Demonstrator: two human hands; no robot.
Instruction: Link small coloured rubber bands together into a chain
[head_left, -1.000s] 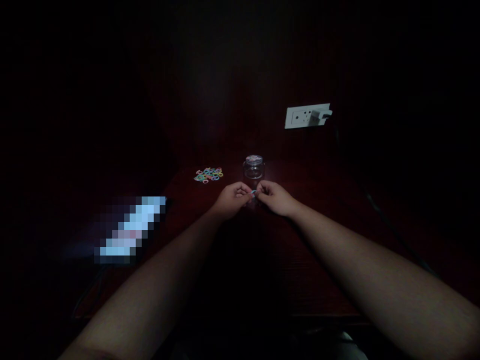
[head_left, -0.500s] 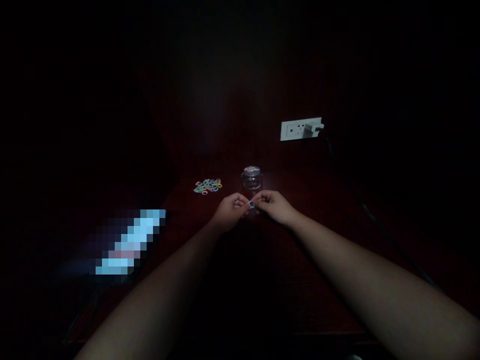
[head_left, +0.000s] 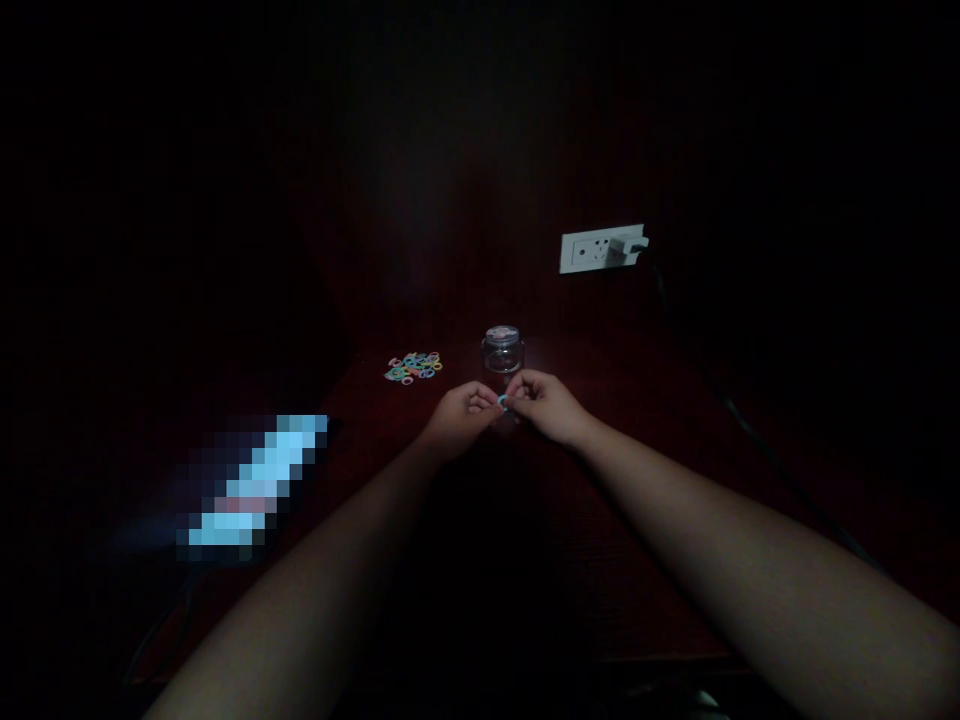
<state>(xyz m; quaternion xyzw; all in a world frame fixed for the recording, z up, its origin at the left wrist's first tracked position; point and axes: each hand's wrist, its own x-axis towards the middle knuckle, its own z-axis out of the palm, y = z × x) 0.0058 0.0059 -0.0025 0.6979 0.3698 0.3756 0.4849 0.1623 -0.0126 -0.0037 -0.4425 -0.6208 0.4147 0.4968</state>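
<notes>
Between my fingertips is a small light-blue hair tie [head_left: 502, 400], a little in front of a clear lidded jar [head_left: 502, 352]. My left hand [head_left: 466, 417] pinches its left side with thumb and forefinger. On the other side my right hand [head_left: 546, 405] pinches it too, so both hands are closed on the one loop. The jar stands upright with its lid on, and its lower front is partly covered by my hands. Left of the jar lies a loose pile of pastel hair ties [head_left: 414, 368] in pink, yellow, blue and green.
All this is on a dark red wooden table [head_left: 615, 560] in dim light. A bright, pixelated screen [head_left: 262, 485] lies at the left edge. On the back wall is a white socket panel [head_left: 589, 250] with a plug [head_left: 628, 246]; a dark cable [head_left: 757, 432] runs along the right.
The light-blue hair tie was a more open loop between my fingers and now looks narrower, with my fingertips closer together. The whole view has shifted slightly; the pile and jar look unchanged.
</notes>
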